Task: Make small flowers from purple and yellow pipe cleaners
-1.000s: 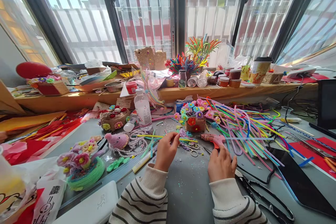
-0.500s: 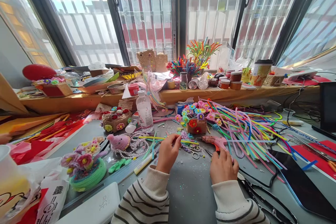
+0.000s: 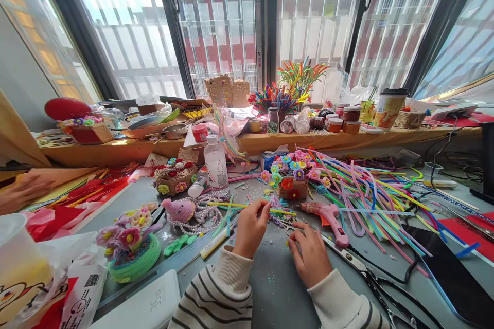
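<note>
My left hand (image 3: 251,229) is raised over the desk, thumb and fingertips pinched together; whatever they hold is too small to make out. A yellow pipe cleaner (image 3: 283,212) passes behind it. My right hand (image 3: 310,253) has its fingers loosely stretched over the desk, at the small scissors (image 3: 289,231), which it partly covers. Just beyond it, a pink glue gun (image 3: 328,218) lies on its side, apart from my fingers. Large scissors (image 3: 357,263) lie to the right of my right hand. A woven box of fuzzy flowers (image 3: 292,187) stands behind both hands.
Loose pipe cleaners (image 3: 370,200) and a black phone (image 3: 451,272) lie on the right. On the left are a bottle (image 3: 216,167), a pearl string (image 3: 210,218), a green flower pot (image 3: 135,259) and a white power bank (image 3: 142,303). Another person's hand (image 3: 27,193) shows at far left.
My right hand has let go of the glue gun and moved left to the small scissors, uncovering the large scissors. My left hand keeps its pinch, nearly in place.
</note>
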A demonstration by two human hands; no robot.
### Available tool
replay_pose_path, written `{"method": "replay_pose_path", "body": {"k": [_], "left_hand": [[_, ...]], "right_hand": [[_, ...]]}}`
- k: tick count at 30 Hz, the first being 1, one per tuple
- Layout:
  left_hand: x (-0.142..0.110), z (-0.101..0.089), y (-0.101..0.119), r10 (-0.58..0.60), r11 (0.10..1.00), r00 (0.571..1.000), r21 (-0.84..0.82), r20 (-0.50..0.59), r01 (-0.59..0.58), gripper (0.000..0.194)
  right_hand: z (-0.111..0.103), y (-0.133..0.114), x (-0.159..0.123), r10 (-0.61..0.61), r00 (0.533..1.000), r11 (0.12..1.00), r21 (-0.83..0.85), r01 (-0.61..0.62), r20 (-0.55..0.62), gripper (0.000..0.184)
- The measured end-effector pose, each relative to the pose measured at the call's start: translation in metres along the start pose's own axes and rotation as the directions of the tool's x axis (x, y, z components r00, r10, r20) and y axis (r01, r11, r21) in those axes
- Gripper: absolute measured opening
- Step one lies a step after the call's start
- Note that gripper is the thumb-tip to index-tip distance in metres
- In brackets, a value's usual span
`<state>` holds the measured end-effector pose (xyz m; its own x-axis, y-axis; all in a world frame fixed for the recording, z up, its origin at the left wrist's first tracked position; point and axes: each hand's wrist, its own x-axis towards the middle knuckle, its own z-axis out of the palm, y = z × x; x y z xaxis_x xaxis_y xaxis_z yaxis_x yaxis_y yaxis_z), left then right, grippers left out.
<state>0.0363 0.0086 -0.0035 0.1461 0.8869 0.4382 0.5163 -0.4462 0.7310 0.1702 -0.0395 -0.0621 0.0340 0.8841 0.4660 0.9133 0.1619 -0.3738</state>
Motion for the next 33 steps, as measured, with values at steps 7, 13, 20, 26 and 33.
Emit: {"method": "replay_pose_path", "body": {"k": [7,13,20,26,33], "left_hand": [[0.003,-0.006,0.002,-0.059,0.998,0.997,0.001,-0.05,0.059,0.027],[0.003,-0.008,-0.003,-0.081,0.997,0.992,-0.006,-0.095,0.081,0.026],[0.003,-0.007,-0.005,-0.091,0.995,0.991,-0.037,-0.1,0.088,0.026],[0.002,-0.008,-0.002,-0.075,0.997,0.993,-0.026,-0.095,0.073,0.026],[0.003,-0.008,-0.001,-0.085,0.996,0.993,-0.033,-0.084,0.083,0.025]], "right_hand": [[0.009,-0.03,0.024,-0.109,0.99,0.984,0.148,0.095,0.092,0.015],[0.026,-0.045,0.041,-0.172,0.972,0.971,0.193,0.14,0.162,0.013],[0.028,-0.036,0.037,-0.18,0.973,0.963,0.228,0.144,0.142,0.017],[0.014,-0.02,0.037,-0.087,0.995,0.933,0.354,0.062,0.055,0.016],[0.026,-0.023,0.029,0.029,0.997,0.911,0.408,-0.058,0.077,0.018]]}}
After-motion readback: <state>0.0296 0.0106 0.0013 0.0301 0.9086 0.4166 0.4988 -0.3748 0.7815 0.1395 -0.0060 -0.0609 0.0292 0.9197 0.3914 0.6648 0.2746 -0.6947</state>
